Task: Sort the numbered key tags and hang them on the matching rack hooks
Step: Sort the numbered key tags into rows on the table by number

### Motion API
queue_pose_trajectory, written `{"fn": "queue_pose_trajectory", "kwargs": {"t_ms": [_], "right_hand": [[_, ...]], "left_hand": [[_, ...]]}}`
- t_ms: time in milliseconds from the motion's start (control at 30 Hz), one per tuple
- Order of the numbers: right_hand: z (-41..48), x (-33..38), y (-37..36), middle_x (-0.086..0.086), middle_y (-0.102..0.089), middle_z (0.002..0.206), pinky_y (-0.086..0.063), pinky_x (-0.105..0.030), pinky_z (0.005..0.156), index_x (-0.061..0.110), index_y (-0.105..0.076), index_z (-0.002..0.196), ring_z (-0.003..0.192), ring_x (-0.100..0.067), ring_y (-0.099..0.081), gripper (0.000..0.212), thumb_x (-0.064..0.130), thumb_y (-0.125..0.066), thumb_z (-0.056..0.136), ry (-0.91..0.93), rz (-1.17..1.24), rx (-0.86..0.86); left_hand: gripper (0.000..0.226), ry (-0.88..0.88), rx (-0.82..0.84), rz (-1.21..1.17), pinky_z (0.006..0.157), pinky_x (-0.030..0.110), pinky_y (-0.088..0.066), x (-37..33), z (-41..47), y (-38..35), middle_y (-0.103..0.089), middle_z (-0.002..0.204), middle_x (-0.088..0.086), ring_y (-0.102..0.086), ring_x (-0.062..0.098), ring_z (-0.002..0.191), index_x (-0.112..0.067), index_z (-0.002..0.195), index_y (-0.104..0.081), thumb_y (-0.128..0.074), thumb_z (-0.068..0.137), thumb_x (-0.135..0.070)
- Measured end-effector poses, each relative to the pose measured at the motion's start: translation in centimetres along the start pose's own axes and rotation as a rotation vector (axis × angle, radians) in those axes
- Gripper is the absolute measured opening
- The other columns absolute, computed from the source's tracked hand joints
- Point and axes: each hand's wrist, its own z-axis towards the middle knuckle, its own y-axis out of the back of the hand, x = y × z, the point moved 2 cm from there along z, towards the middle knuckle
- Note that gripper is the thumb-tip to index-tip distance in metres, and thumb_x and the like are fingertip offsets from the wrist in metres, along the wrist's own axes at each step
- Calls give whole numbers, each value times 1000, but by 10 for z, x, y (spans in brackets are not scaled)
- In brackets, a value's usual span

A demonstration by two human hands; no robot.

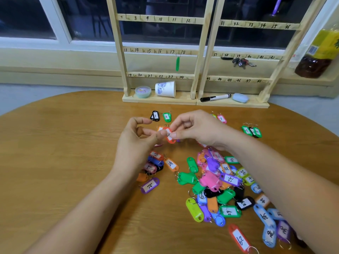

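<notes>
Both hands meet over the wooden table and pinch one red-orange key tag (pixel 170 138); my left hand (pixel 136 142) grips its left end, my right hand (pixel 197 128) its right. Its number is blurred. A big pile of coloured numbered tags (pixel 220 182) lies under my right forearm, with a smaller group (pixel 156 167) below my left hand. A black tag marked 1 (pixel 155 115) and a green tag marked 2 (pixel 167 117) lie side by side further back. The wooden rack (pixel 196 52) stands at the table's far edge; a green tag (pixel 177 63) hangs near hook 18.
On the rack's base sit a small lidded tub (pixel 143 91), a paper cup on its side (pixel 165 88), a black marker (pixel 215 97) and a blue eraser (pixel 240 97). A bunch of keys (pixel 242 62) hangs near hook 39. A bottle (pixel 319 52) stands at the right.
</notes>
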Motion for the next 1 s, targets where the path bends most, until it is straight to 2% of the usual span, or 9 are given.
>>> {"fn": "queue_pose_trajectory", "kwargs": {"t_ms": [200,267,333,367,467,600,700,867,1000], "right_hand": [[22,-14,49,-1,-80,84,-47,-15,54,17,-80,91,65,-9,-65,9,13,-87,86,-192,-47,-373],[33,-21,60,1,-78,79,-46,-21,56,18,-81,86,64,-9,-63,9,14,-89,85,-243,-121,-437],[42,-25,64,2,-77,76,-45,-26,60,19,-81,84,66,-10,-63,8,17,-89,84,-290,-218,-444],[46,-26,64,1,-77,77,-46,-28,63,20,-81,83,68,-10,-64,9,18,-89,84,-304,-253,-442],[60,-26,59,-2,-78,79,-57,-33,74,19,-80,79,72,-14,-67,11,14,-90,82,-310,-309,-430],[77,-26,51,-1,-77,87,-61,-39,85,17,-83,82,91,-19,-70,9,15,-91,79,-340,-430,-435],[85,-29,48,-4,-78,95,-62,-42,89,13,-83,88,97,-23,-71,15,19,-92,76,-367,-538,-429],[88,-30,46,-5,-78,96,-62,-42,89,11,-83,91,97,-24,-71,17,17,-90,76,-386,-585,-428],[87,-32,49,-5,-78,89,-63,-42,87,12,-82,85,92,-23,-72,11,19,-88,78,-408,-600,-433]], "left_hand": [[17,-111,23,299,77,42,-63,9,3,0,-77,86,-5,-76,11,80,-32,103,-69,-77,95,-19],[15,-122,45,358,65,34,-63,9,2,-1,-76,87,-4,-74,10,76,-32,101,-70,-76,96,-19],[14,-108,66,373,48,21,-54,7,0,-2,-76,88,-4,-74,10,72,-32,100,-70,-76,96,-19],[14,-109,76,386,45,17,-51,6,-1,-3,-76,88,-5,-74,10,72,-32,99,-70,-76,96,-20],[13,-126,91,440,47,16,-51,7,0,-3,-76,85,-5,-74,10,74,-34,96,-70,-76,96,-23],[11,-155,101,522,52,17,-53,10,1,-1,-77,80,-9,-73,9,72,-34,94,-70,-76,96,-24],[12,-167,107,565,55,16,-52,12,2,-1,-77,79,-13,-71,7,73,-35,93,-68,-75,95,-25],[10,-191,109,636,65,25,-52,13,4,-1,-75,77,-18,-67,3,74,-35,91,-68,-75,93,-29],[10,-191,101,664,63,24,-52,14,3,1,-73,75,-16,-67,1,74,-36,90,-69,-76,92,-29]]}}
